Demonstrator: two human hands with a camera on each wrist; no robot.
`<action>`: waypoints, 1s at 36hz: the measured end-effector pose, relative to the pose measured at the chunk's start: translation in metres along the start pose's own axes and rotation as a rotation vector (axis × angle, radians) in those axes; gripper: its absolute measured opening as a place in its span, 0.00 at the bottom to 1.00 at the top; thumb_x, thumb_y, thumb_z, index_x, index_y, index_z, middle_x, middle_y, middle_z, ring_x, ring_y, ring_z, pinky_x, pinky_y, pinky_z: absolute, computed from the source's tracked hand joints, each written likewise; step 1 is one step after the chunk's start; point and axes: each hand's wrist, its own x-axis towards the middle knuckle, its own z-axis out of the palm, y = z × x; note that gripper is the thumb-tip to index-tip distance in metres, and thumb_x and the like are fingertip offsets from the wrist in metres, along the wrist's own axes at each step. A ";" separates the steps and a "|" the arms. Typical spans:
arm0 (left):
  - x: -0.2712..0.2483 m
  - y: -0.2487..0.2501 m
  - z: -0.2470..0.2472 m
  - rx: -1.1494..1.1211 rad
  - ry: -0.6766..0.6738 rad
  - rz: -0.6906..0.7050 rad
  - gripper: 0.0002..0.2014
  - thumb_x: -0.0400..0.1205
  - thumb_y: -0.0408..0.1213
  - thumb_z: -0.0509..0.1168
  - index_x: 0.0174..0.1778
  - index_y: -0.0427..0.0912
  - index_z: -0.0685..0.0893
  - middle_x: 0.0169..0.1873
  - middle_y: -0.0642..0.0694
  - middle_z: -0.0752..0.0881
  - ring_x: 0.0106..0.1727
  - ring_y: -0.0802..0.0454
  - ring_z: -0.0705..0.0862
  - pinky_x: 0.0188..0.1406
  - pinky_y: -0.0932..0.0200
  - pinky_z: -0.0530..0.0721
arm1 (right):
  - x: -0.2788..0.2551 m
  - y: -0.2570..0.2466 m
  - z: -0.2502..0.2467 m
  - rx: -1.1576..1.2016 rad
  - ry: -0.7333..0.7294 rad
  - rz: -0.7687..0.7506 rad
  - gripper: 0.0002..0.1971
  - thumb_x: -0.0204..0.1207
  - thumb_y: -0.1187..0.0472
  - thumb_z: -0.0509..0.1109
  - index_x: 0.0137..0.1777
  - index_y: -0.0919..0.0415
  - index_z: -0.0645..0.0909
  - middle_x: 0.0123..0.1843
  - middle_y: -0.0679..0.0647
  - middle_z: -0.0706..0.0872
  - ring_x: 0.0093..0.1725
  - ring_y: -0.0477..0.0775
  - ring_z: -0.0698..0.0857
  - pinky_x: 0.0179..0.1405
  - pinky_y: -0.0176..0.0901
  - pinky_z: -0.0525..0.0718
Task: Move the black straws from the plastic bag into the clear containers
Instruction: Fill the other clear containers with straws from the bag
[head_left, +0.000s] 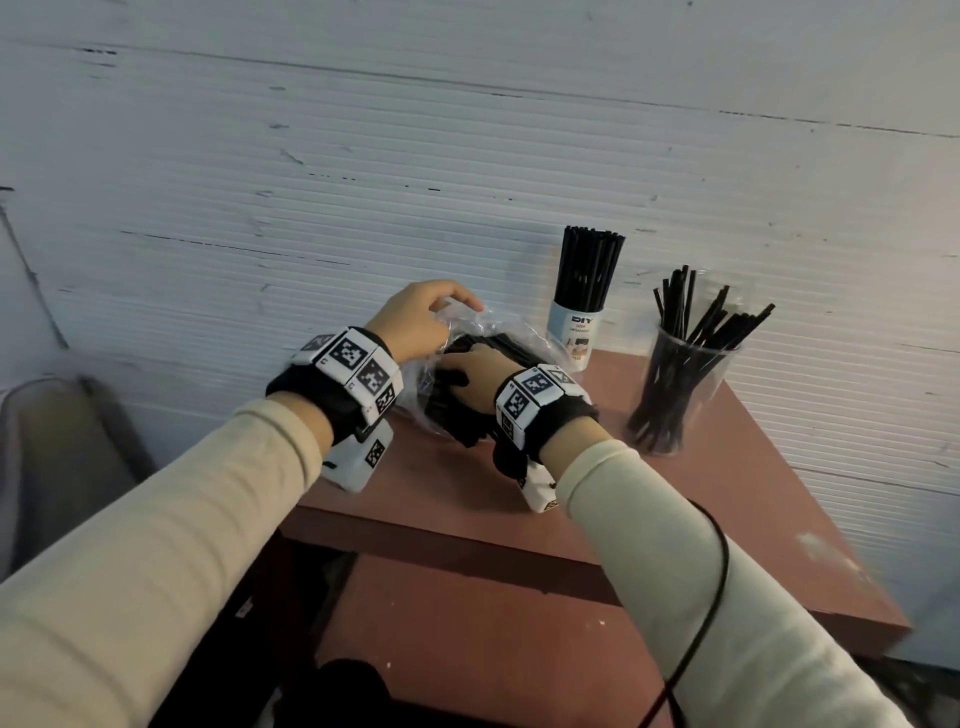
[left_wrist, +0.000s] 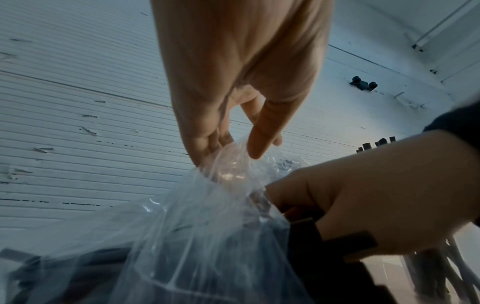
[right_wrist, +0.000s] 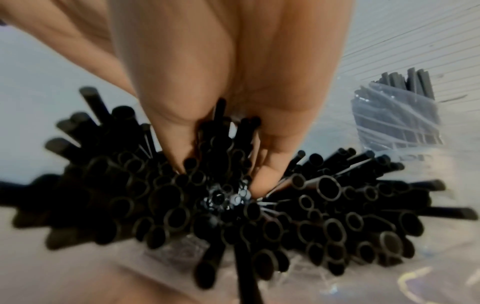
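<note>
A clear plastic bag (head_left: 524, 338) full of black straws (head_left: 498, 348) lies at the back of the brown table (head_left: 727, 519). My left hand (head_left: 441, 312) pinches the bag's upper edge and holds it up; the left wrist view shows thumb and fingers of this left hand (left_wrist: 231, 150) closed on the plastic bag (left_wrist: 194, 226). My right hand (head_left: 470, 374) reaches into the bag's mouth. In the right wrist view the right hand (right_wrist: 221, 174) grips a clump of black straws (right_wrist: 324, 205) between thumb and fingers. A labelled clear container (head_left: 576, 332) and a clear cup (head_left: 680, 389) each hold upright straws.
A white ribbed wall (head_left: 467, 156) stands right behind the table. A grey chair (head_left: 67, 441) sits to the left. A black cable (head_left: 711, 597) hangs from my right wrist over the table's front. Both containers stand right of the bag.
</note>
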 end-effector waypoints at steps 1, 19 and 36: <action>0.001 0.000 0.000 0.002 0.001 0.003 0.25 0.76 0.20 0.62 0.51 0.60 0.87 0.53 0.30 0.86 0.50 0.30 0.86 0.50 0.36 0.85 | 0.001 0.001 0.000 0.000 0.009 -0.006 0.23 0.81 0.62 0.65 0.76 0.53 0.73 0.71 0.60 0.77 0.70 0.62 0.76 0.65 0.47 0.74; 0.009 -0.006 0.000 -0.020 -0.051 -0.031 0.28 0.76 0.18 0.59 0.51 0.62 0.85 0.46 0.40 0.80 0.42 0.45 0.79 0.36 0.55 0.76 | -0.012 0.017 -0.016 0.083 0.142 -0.060 0.18 0.81 0.61 0.64 0.70 0.47 0.81 0.70 0.48 0.82 0.69 0.52 0.79 0.70 0.40 0.71; -0.002 -0.004 0.005 -0.019 -0.050 -0.016 0.29 0.77 0.18 0.58 0.66 0.55 0.82 0.74 0.48 0.76 0.76 0.53 0.73 0.53 0.57 0.79 | -0.039 0.048 -0.020 0.415 0.269 -0.079 0.13 0.78 0.63 0.71 0.58 0.48 0.89 0.39 0.41 0.86 0.35 0.40 0.85 0.37 0.18 0.76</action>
